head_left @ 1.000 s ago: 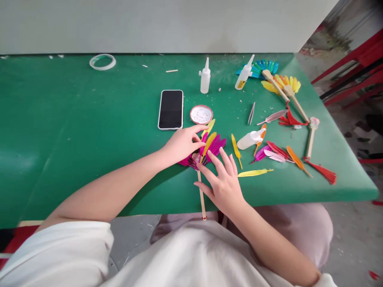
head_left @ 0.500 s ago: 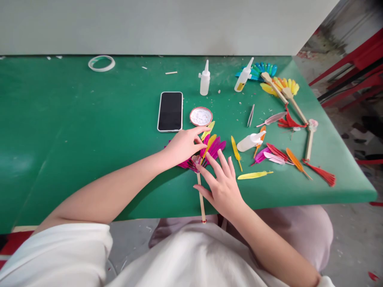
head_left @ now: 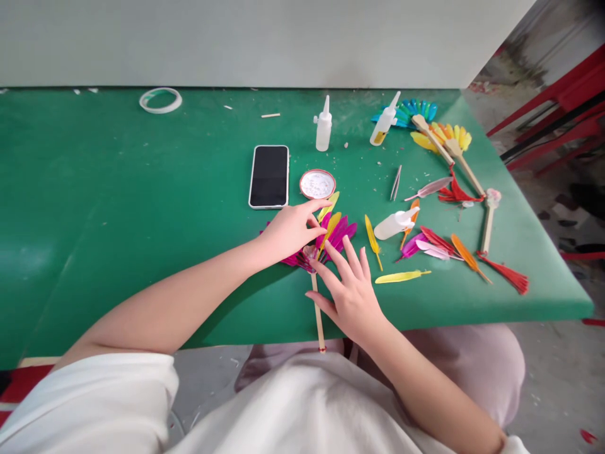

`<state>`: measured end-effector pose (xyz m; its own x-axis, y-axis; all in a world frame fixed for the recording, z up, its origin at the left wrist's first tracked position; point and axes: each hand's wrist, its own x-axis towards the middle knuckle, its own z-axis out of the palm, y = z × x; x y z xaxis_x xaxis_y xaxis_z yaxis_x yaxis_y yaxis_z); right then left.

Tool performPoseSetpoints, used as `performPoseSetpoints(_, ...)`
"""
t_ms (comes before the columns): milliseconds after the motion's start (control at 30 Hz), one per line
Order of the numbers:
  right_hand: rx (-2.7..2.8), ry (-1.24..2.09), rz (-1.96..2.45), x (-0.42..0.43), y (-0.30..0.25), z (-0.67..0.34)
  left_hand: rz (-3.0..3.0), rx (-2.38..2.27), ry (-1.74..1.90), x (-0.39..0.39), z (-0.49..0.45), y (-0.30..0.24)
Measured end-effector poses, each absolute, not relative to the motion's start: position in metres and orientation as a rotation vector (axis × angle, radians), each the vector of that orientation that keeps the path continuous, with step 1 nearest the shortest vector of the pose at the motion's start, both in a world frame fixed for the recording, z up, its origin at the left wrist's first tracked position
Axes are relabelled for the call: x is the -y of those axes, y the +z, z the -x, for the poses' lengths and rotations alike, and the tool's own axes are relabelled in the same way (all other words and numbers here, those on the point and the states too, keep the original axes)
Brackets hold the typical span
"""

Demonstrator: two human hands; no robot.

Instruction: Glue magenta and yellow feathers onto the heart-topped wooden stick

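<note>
In front of me lies a magenta feather fan (head_left: pixel 341 234) with a thin wooden handle (head_left: pixel 317 309) pointing toward my lap. A yellow feather (head_left: pixel 333 224) rests over its magenta feathers, and a yellow-green feather (head_left: pixel 332 200) shows at its upper edge. My left hand (head_left: pixel 295 228) reaches across the fan's left side, fingers apart, its fingertips at the yellow feathers. Part of the fan is hidden under it. My right hand (head_left: pixel 353 291) is spread open, with fingertips touching the fan near the small pinkish ornament (head_left: pixel 309 252) where the feathers meet the handle.
Loose feathers (head_left: pixel 401 277), a lying white bottle (head_left: pixel 394 224) and tweezers (head_left: pixel 396 183) are on the right. Behind stand two dropper bottles (head_left: pixel 323 129), a phone (head_left: pixel 269 176) and a round lid (head_left: pixel 317 183). Finished fans (head_left: pixel 456 142) lie far right; a tape roll (head_left: pixel 161 101) lies far left.
</note>
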<state>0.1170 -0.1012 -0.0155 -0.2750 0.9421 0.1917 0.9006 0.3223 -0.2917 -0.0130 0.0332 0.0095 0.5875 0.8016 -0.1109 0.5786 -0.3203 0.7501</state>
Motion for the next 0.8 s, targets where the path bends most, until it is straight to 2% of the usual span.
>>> performPoseSetpoints(800, 2.263, 0.187, 1.657, 0.1012, -0.0149, -0.1161, -2.087, -1.122, 0.372, -0.03, 0.0111, 0.0093)
